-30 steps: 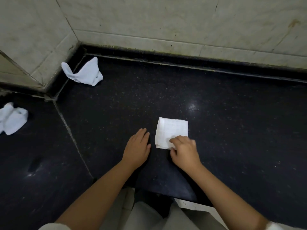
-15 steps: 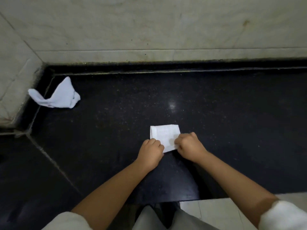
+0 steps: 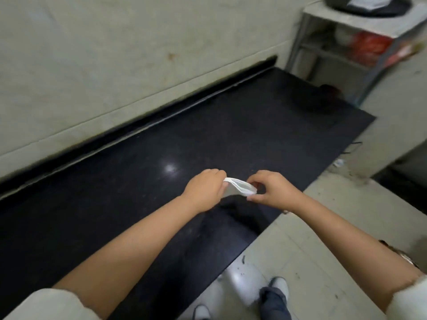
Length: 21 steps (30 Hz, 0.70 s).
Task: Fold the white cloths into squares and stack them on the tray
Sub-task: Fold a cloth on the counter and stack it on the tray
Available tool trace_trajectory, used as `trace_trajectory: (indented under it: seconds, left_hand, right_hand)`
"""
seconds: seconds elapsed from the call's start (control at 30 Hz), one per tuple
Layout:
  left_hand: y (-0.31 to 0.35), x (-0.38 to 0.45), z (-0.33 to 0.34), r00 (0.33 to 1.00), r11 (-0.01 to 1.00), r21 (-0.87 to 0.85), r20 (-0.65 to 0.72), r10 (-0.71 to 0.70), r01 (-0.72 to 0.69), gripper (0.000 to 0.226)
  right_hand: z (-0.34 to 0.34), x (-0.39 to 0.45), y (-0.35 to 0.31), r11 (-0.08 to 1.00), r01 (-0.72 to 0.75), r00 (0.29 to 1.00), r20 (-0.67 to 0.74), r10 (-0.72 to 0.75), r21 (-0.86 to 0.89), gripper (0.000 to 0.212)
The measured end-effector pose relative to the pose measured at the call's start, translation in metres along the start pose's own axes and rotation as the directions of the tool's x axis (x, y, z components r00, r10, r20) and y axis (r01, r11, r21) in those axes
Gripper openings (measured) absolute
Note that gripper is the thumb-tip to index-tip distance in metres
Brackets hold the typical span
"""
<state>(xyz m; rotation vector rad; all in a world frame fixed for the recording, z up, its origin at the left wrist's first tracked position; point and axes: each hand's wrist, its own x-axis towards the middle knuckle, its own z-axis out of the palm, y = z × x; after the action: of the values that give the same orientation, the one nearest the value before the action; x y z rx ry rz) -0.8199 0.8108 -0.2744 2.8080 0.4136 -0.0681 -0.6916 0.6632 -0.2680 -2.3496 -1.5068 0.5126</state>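
- Our left hand [image 3: 206, 190] has its fingers curled round the left end of the folded white cloth [image 3: 240, 187], gripping it.
- Our right hand [image 3: 271, 189] pinches the cloth's right end between the thumb below and the fingertips [image 3: 250, 180] above.
- We hold the cloth between the two hands, lifted clear of the black counter [image 3: 143, 181]; it hangs over the counter's near edge, towards its right end.
- The cloth is folded small and flat, and we see it almost edge-on, with layered folds showing along the side that faces us.
- We see both forearms bare, with pale sleeves [image 3: 46, 303] pushed up near the elbows at the bottom corners of the view.
- The counter runs along a pale tiled wall [image 3: 115, 54], with a dark strip where the two meet and a bright spot of reflected light just beyond our hands.
- Past the counter's far right end stands a grey shelf unit [image 3: 346, 42]; something red [image 3: 369, 46] sits on it, too blurred for us to identify.
- On top of that unit we see a dark tray-like object [image 3: 392, 6] with something pale lying in it, blurred as well.
- Below us we see a light floor [image 3: 323, 239], our white shoes [image 3: 280, 285] and a dark trouser leg [image 3: 272, 301].
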Motion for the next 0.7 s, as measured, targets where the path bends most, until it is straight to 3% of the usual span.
trace_trajectory:
  seconds: [0.17, 0.3, 0.5, 0.7]
  left_hand:
    - [0.085, 0.077, -0.006, 0.986, 0.986, 0.034, 0.056, 0.16, -0.162, 0.027]
    - [0.153, 0.151, -0.018, 0.967, 0.966, 0.039, -0.008, 0.255, -0.255, 0.026]
    - [0.26, 0.255, -0.041, 0.945, 0.962, 0.051, -0.177, 0.274, -0.269, 0.02]
    - [0.347, 0.363, -0.073, 0.919, 0.932, 0.258, -0.238, 0.316, -0.254, 0.023]
  right_hand:
    - [-0.055, -0.036, 0.088, 0.988, -0.149, 0.979, -0.15, 0.14, -0.047, 0.021]
    - [-0.128, -0.056, 0.163, 0.984, -0.158, 0.967, -0.216, 0.137, -0.08, 0.019]
    - [-0.24, -0.073, 0.278, 0.979, -0.142, 0.948, -0.305, 0.091, -0.149, 0.019]
    - [-0.333, -0.062, 0.373, 0.962, -0.205, 0.932, -0.336, 0.135, -0.182, 0.016]
